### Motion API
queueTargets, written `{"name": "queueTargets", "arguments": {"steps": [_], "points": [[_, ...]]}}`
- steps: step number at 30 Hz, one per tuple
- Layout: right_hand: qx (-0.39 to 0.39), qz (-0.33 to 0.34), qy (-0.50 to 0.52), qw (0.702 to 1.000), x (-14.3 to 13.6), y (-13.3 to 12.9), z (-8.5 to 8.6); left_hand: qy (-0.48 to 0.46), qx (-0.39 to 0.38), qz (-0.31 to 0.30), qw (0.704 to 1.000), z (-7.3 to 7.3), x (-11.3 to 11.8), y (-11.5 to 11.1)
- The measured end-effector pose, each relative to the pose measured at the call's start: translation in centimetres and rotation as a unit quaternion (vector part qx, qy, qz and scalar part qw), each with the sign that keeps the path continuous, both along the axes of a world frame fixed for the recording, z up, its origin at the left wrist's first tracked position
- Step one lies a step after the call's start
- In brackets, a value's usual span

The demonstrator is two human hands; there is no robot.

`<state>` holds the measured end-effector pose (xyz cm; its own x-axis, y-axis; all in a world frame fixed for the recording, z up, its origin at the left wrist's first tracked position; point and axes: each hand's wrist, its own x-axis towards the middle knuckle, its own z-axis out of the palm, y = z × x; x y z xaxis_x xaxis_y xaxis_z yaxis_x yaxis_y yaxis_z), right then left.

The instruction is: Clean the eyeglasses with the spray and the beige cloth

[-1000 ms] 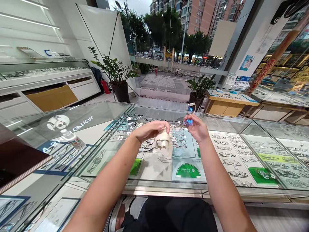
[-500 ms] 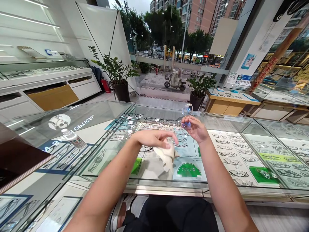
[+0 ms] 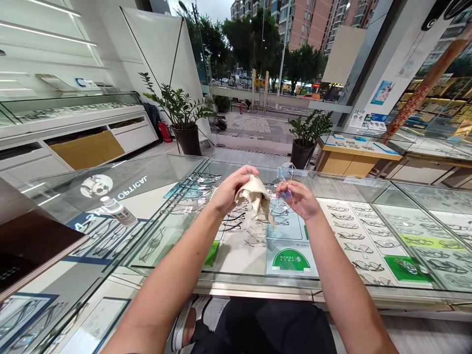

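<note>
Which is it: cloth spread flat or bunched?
Bunched: the cloth hangs from the left hand in loose folds, its edges drooping unevenly.

Lighting: bright, indoor; strip lights [image 3: 51,35] at upper left, daylight from pale sky [image 3: 216,7] at top centre. Glare: pale streaks on glass worktop [image 3: 158,172], left. Distortion: wide-angle stretching toward frame edges.

Left forearm [image 3: 173,275] and right forearm [image 3: 344,260] are both bare, same with the left hand [image 3: 234,191] and right hand [image 3: 301,200]. There's 1 tiny spot [image 3: 198,253] on the left forearm. Plain black bottoms [image 3: 273,324] cover the lap, plus 1 shoe [image 3: 179,328] with a pale edge, near left, kinda hard to make out.
</note>
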<state>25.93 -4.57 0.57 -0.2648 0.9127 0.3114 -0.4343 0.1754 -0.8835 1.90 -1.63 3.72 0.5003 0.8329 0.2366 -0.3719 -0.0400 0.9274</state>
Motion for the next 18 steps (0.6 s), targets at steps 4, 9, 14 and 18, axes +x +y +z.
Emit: {"name": "queueTargets", "arguments": {"steps": [4,9,14,18], "points": [[0.003,0.019,-0.021,1.0,-0.4,-0.2,-0.1,0.003,0.011,0.01,1.0,0.0,0.1,0.0],[-0.02,0.04,-0.053,0.998,-0.9,-0.4,-0.2,-0.015,0.034,0.008,0.999,-0.1,0.6,-0.1],[-0.021,0.051,-0.092,0.994,-1.6,-0.6,-0.3,-0.021,0.051,0.001,0.998,-0.5,0.8,-0.1],[-0.025,0.062,-0.091,0.994,-2.2,-0.7,-0.4,-0.001,0.087,-0.006,0.996,-0.9,1.1,-0.1]]}}
